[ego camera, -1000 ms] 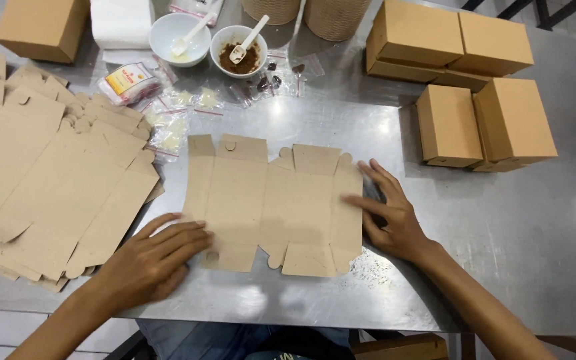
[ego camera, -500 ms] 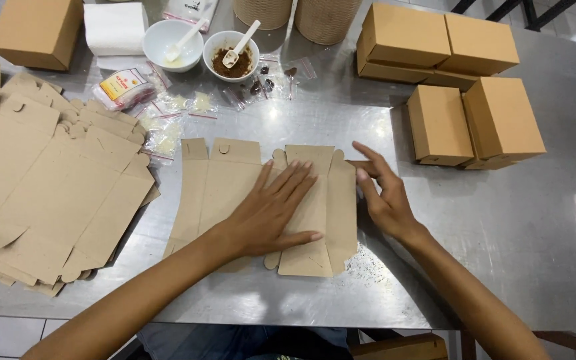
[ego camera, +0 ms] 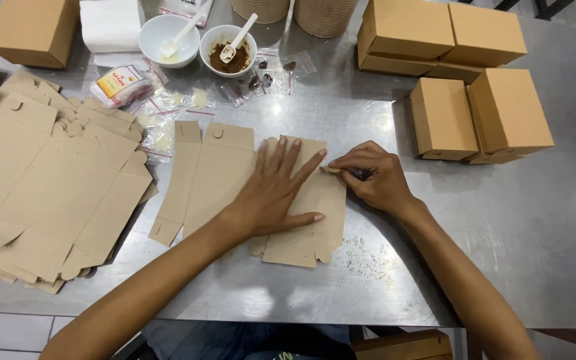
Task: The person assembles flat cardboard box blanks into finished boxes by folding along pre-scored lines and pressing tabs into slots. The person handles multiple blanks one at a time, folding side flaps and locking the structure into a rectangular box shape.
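— Where is your flat brown cardboard box blank [ego camera: 235, 180] right now?

— Lying on the steel counter [ego camera: 515, 233], partly folded: your left hand [ego camera: 276, 190] is spread flat, released, pressing the folded panel down. Your right hand [ego camera: 375, 177], just right of it, pinches the blank's upper right edge between its fingertips.

— How far along do you judge it?

— Early. One fold looks made; sides, flaps and closing remain. Four finished brown cardboard boxes [ego camera: 461, 80] stand beyond your right hand; a stack of unfolded brown blanks [ego camera: 41, 193] waits left of your left hand.

The left hand [ego camera: 276, 190] hides the folded cardboard blank's [ego camera: 215, 177] middle.
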